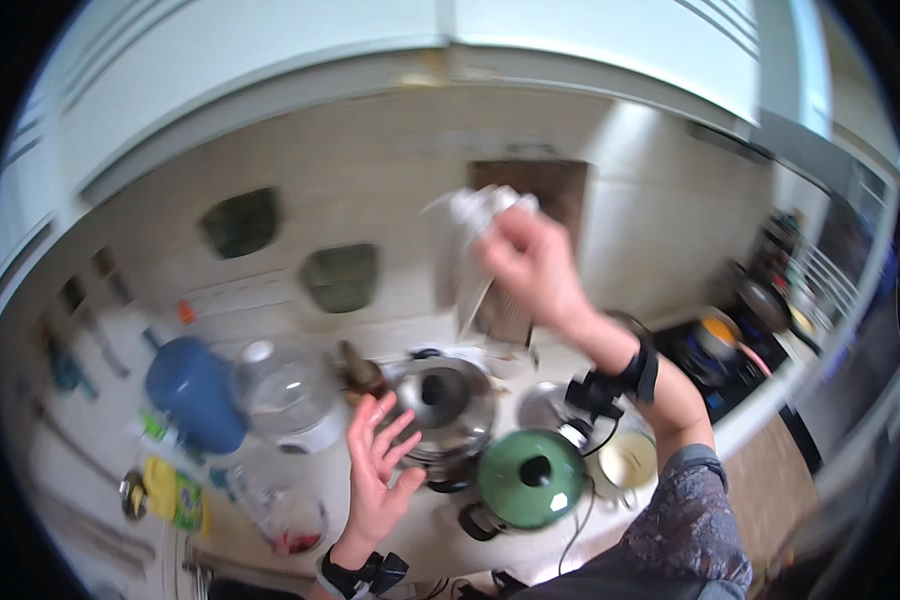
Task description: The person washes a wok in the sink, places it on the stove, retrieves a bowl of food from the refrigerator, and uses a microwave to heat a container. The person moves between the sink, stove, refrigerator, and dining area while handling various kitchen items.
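Observation:
My right hand (536, 270) is raised toward the wall with its fingers closed on a crumpled white cloth or paper (487, 206). Motion blur hides the exact material. Behind the cloth, a brown board (570, 187) stands against the wall. My left hand (379, 472) holds nothing, its fingers spread and palm partly turned up. Beside those fingers is a steel pot (472, 427) with a lid. Below my right forearm sits a green pot lid (521, 484) with a black knob, on a pot with dark handles.
A blue jug (195, 394) and a clear-domed appliance (289, 397) stand at left, near a yellow bottle (161, 484) and a clear container (296, 517) with red contents. A cream-filled pot (626, 461) is at right. Farther right, a pan (718, 334) sits on the black cooktop (682, 360).

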The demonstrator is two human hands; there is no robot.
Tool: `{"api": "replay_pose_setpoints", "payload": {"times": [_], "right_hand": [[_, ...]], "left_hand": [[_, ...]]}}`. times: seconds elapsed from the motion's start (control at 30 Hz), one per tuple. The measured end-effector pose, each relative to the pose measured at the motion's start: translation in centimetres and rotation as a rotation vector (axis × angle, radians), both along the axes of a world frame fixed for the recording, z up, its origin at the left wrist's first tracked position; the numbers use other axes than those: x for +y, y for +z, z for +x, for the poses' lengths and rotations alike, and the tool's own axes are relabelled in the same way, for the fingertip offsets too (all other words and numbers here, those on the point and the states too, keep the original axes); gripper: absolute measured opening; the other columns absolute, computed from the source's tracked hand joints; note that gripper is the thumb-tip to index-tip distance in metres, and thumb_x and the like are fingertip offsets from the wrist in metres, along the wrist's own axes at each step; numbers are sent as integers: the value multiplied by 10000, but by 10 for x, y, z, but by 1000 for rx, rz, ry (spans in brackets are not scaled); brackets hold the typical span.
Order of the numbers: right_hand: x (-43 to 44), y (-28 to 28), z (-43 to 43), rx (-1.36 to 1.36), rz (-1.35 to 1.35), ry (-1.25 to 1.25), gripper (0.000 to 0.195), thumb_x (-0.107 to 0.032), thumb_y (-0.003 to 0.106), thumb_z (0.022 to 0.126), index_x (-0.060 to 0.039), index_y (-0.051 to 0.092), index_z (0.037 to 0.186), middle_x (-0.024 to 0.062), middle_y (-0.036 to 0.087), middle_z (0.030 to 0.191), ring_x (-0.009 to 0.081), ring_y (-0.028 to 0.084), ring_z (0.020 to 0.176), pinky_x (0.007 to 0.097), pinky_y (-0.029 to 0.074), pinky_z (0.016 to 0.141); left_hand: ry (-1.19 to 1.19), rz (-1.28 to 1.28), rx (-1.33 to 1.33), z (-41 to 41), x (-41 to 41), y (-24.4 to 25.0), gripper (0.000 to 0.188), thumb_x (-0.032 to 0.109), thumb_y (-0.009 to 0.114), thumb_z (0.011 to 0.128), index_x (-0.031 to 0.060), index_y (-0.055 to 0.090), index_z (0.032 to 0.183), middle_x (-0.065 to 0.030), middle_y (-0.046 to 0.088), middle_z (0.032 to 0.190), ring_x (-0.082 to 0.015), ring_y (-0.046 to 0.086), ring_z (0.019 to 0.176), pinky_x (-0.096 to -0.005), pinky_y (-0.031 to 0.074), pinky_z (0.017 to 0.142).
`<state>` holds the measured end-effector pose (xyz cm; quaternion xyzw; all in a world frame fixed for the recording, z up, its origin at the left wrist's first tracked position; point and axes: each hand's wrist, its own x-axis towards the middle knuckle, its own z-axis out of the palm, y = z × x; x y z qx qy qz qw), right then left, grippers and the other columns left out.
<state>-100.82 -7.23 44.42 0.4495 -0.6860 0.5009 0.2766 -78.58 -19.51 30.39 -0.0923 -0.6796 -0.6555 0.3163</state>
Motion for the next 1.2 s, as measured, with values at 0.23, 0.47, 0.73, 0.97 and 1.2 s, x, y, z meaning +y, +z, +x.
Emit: {"api": "replay_pose_setpoints", "payload": {"times": [0.23, 0.47, 0.73, 0.97, 1.2], "right_hand": [[192, -106, 157, -191, 289, 274, 389, -370, 625, 819, -21, 493, 928, 131, 447, 880, 319, 506, 707, 394, 414, 593], [394, -196, 275, -764, -169, -283, 439, -80, 629, 792, -11, 390, 1154, 149, 555, 976, 251, 581, 797, 348, 465, 688], [570, -287, 379, -951, -504, -886, 260, -196, 612, 839, 17, 583, 985, 93, 591, 844, 176, 553, 811, 307, 446, 703], [706, -352, 412, -622, -1123, -1094, 295, -174, 564, 876, 10, 553, 1107, 81, 587, 1040, 157, 540, 965, 287, 435, 860], [832, -380, 419, -271, -1881, -969, 309, -63, 489, 876, -5, 482, 1180, 135, 581, 1112, 242, 569, 1037, 362, 456, 913]], "left_hand": [[-715, 282, -385, -37, 145, -5, 1020, 573, 655, 736, 29, 123, 1416, -104, 309, 1385, -209, 382, 1223, -350, 322, 1021], [-1058, 350, -589, -38, 353, -107, 370, 165, 529, 930, 5, 398, 1236, -87, 516, 1148, -153, 513, 1018, -294, 414, 883], [-1453, -68, -770, 2, 594, -172, 178, 164, 604, 879, 18, 555, 969, -25, 586, 887, -97, 538, 780, -244, 447, 713], [-1563, -134, -688, -9, 763, -192, 245, 197, 523, 927, 20, 520, 1097, -69, 593, 1037, -148, 577, 861, -292, 489, 754], [-1870, -47, -739, -57, 954, -194, 272, 191, 480, 943, 27, 447, 1157, -115, 578, 1081, -199, 618, 891, -329, 564, 660]]}}
